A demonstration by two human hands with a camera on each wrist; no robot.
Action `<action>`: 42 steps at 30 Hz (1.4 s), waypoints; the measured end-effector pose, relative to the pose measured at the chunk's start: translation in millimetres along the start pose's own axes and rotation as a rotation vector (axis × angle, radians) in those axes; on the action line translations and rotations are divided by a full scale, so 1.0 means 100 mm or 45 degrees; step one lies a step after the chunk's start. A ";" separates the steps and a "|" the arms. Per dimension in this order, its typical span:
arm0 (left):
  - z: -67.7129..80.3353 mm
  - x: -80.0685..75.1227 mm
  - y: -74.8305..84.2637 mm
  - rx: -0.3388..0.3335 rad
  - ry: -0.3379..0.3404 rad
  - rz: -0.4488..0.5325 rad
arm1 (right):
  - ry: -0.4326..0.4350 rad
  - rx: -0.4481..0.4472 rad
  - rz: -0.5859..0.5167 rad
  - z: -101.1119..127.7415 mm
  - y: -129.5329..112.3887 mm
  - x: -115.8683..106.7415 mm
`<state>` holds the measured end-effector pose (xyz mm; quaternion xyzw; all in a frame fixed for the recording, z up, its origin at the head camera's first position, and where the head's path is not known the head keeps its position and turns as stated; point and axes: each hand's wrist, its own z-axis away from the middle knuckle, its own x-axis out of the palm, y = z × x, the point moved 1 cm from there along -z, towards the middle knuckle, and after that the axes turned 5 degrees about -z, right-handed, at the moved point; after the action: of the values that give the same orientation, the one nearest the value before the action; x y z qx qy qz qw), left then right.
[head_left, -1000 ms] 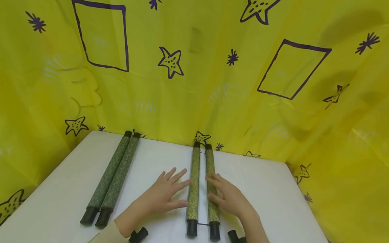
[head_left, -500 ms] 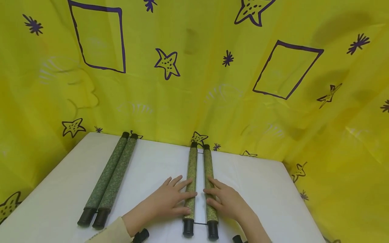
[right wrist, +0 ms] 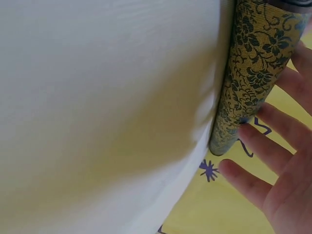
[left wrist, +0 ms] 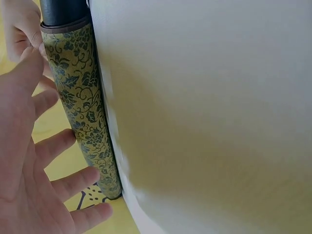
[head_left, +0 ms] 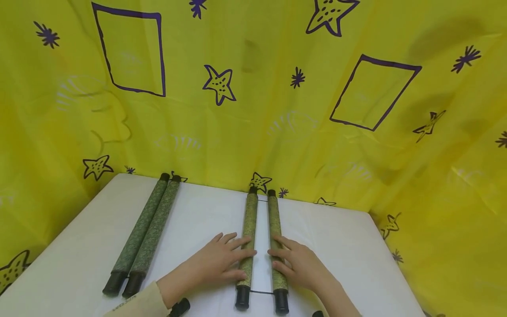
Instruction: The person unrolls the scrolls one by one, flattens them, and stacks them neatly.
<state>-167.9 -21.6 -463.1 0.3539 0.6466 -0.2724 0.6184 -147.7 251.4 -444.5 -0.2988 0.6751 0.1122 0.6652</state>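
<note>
2 yellow-patterned rolls at 6 o'clock, slightly apart.
Outspread left hand touches its nearer roll, right hand the other, neither clenched. Farther off, 2 green rolls lie at 8 o'clock; behind, yellow curtain at 12 o'clock.

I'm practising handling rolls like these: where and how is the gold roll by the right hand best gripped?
I'd probably grip the right gold roll around its patterned middle, bringing the right hand from the right: it looks cylindrical and lies lengthwise, with its inner side facing the other gold roll.
</note>
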 end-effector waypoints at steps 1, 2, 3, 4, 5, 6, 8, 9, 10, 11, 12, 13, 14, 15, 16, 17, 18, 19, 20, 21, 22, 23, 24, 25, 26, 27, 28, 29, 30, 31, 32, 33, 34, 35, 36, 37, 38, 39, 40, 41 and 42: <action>0.00 0.01 -0.01 0.005 0.002 -0.011 | 0.006 -0.007 0.003 0.00 0.01 0.00; 0.00 0.01 -0.01 0.011 0.005 -0.021 | 0.012 -0.011 0.006 0.01 0.01 0.00; 0.00 0.02 -0.02 0.015 0.008 -0.030 | 0.015 -0.013 0.006 0.01 0.02 0.00; 0.01 0.02 -0.02 0.019 0.014 -0.039 | 0.020 -0.014 0.007 0.02 0.03 0.00; 0.01 0.02 -0.03 0.020 0.020 -0.050 | 0.024 -0.013 0.005 0.02 0.04 0.00; 0.01 0.02 -0.03 0.021 0.030 -0.058 | 0.029 -0.011 0.007 0.03 0.05 0.01; 0.01 0.02 -0.03 0.021 0.048 -0.064 | 0.033 0.002 0.015 0.04 0.06 0.01; 0.01 0.02 -0.02 0.018 0.055 -0.073 | 0.032 0.010 0.022 0.04 0.07 0.02; 0.01 0.02 -0.03 0.015 0.064 -0.084 | 0.034 0.017 0.028 0.05 0.08 0.02; 0.01 0.02 -0.03 0.014 0.066 -0.091 | 0.036 0.022 0.035 0.05 0.09 0.02; 0.02 0.02 -0.03 0.011 0.070 -0.098 | 0.038 0.026 0.044 0.05 0.09 0.03; 0.02 0.03 -0.04 0.008 0.072 -0.107 | 0.042 0.025 0.050 0.06 0.09 0.03; 0.02 0.03 -0.04 0.006 0.075 -0.114 | 0.044 0.026 0.052 0.06 0.10 0.03; 0.03 0.03 -0.05 0.001 0.073 -0.118 | 0.048 0.024 0.050 0.06 0.10 0.03; 0.03 0.03 -0.05 -0.002 0.072 -0.117 | 0.053 0.019 0.048 0.06 0.10 0.03; 0.04 0.03 -0.06 -0.002 0.071 -0.115 | 0.055 0.014 0.047 0.07 0.10 0.03; 0.04 0.03 -0.07 -0.004 0.073 -0.113 | 0.057 0.011 0.042 0.07 0.10 0.02; 0.05 0.04 -0.07 -0.005 0.073 -0.106 | 0.061 0.008 0.038 0.07 0.10 0.02; 0.05 0.04 -0.08 -0.006 0.072 -0.098 | 0.062 0.008 0.037 0.08 0.10 0.02; 0.06 0.04 -0.08 -0.006 0.071 -0.092 | 0.068 0.007 0.037 0.08 0.11 0.01; 0.06 0.04 -0.08 -0.005 0.068 -0.083 | 0.073 0.006 0.043 0.09 0.11 0.01; 0.06 0.05 -0.09 -0.004 0.065 -0.074 | 0.081 0.005 0.045 0.09 0.11 0.01; 0.06 0.05 -0.09 -0.001 0.065 -0.066 | 0.087 0.006 0.051 0.10 0.11 0.00; 0.06 0.04 -0.09 0.004 0.058 -0.065 | 0.093 0.006 0.056 0.11 0.11 0.00; 0.06 0.04 -0.09 0.009 0.052 -0.065 | 0.094 0.007 0.060 0.11 0.12 0.00; 0.06 0.04 -0.09 0.013 0.043 -0.067 | 0.091 0.010 0.061 0.12 0.12 0.00; 0.06 0.03 -0.09 0.017 0.035 -0.068 | 0.086 0.011 0.058 0.13 0.13 0.00; 0.06 0.02 -0.09 0.018 0.027 -0.074 | 0.079 0.012 0.056 0.13 0.13 -0.01; 0.06 0.02 -0.09 0.020 0.021 -0.085 | 0.069 0.017 0.056 0.14 0.14 -0.01; 0.06 0.01 -0.09 0.020 0.016 -0.095 | 0.062 0.019 0.052 0.14 0.14 -0.01; 0.06 0.00 -0.09 0.018 0.016 -0.099 | 0.057 0.023 0.052 0.15 0.14 -0.01; 0.05 -0.02 -0.09 0.017 0.019 -0.107 | 0.056 0.025 0.049 0.15 0.15 -0.02; 0.05 -0.03 -0.09 0.020 0.029 -0.114 | 0.064 0.018 0.052 0.15 0.15 -0.02; 0.05 -0.04 -0.10 0.024 0.038 -0.126 | 0.070 0.013 0.059 0.16 0.15 -0.02; 0.05 -0.04 -0.10 0.032 0.050 -0.139 | 0.079 0.008 0.066 0.16 0.15 -0.03; 0.05 -0.05 -0.10 0.038 0.061 -0.147 | 0.092 -0.002 0.075 0.16 0.15 -0.03; 0.05 -0.06 -0.10 0.045 0.069 -0.149 | 0.105 -0.011 0.084 0.17 0.15 -0.04; 0.05 -0.06 -0.11 0.051 0.077 -0.155 | 0.115 -0.017 0.090 0.17 0.15 -0.04; 0.05 -0.06 -0.12 0.057 0.082 -0.157 | 0.125 -0.025 0.099 0.17 0.15 -0.04; 0.05 -0.07 -0.12 0.061 0.081 -0.159 | 0.128 -0.025 0.101 0.17 0.15 -0.05; 0.05 -0.07 -0.13 0.062 0.079 -0.161 | 0.129 -0.022 0.097 0.17 0.15 -0.05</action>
<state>-175.0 -34.2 -457.4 0.3356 0.6797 -0.3156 0.5708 -142.6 274.3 -444.8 -0.2840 0.7178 0.1282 0.6226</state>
